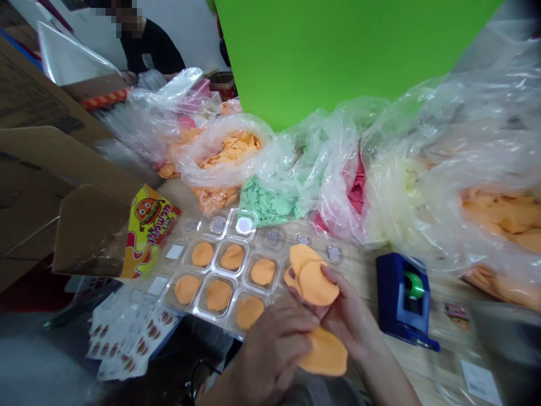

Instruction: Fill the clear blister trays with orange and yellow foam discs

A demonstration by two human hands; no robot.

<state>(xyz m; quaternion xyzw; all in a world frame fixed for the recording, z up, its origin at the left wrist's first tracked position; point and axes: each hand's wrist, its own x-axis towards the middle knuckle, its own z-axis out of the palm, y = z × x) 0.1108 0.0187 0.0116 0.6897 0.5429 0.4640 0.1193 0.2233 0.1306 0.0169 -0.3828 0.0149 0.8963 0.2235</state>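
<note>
My right hand (pixel 340 299) grips several flat, thin orange pieces (pixel 316 282), fanned over its palm and fingers. Close beside it, my left hand (pixel 274 347) has its fingers closed on another flat orange piece (pixel 325 354), below the fanned ones. To the left of my hands stand clear plastic containers (pixel 217 295) in rows, several with one round orange piece (pixel 262 272) inside. One container (pixel 244 225) in the back row shows a white spot at its bottom instead. My left hand partly covers the front edge of the rows.
Clear bags of orange (pixel 232 149), green (pixel 270 200) and pink pieces (pixel 357 183) line the back, before a green panel (pixel 359 56). A blue tape dispenser (pixel 391 299) stands right, an open cardboard box (pixel 93 231) left. Sticker sheets (pixel 131 335) lie lower left. Another person (pixel 152 51) is behind.
</note>
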